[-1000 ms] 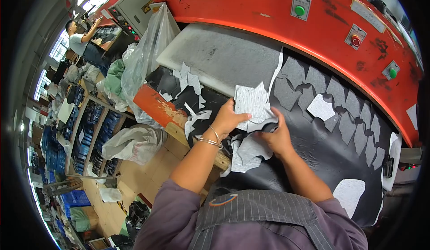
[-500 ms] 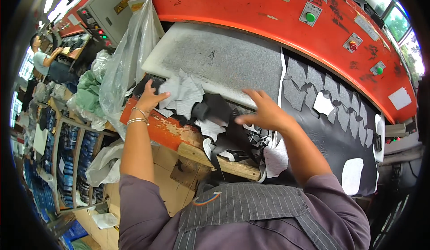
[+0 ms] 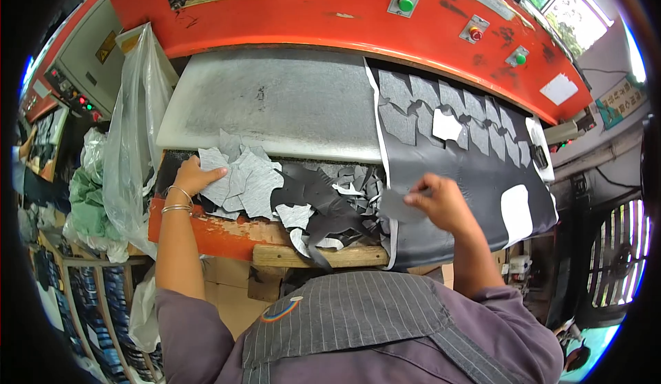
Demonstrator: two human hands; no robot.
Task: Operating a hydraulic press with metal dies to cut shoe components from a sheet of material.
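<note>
Left hand (image 3: 195,177) half-curled against angular pale-grey pieces (image 3: 255,181), already piled; grip unclear. Right hand (image 3: 444,203) pinches thin dark-grey piece (image 3: 399,208) over glossy black sheet (image 3: 475,177), where flat grey cut-outs (image 3: 397,121) remain in rows.

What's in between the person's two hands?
In the head view, going from the left hand to the right hand, there are pale grey pieces, black and white scraps, then a dark grey piece the right hand holds.
</note>
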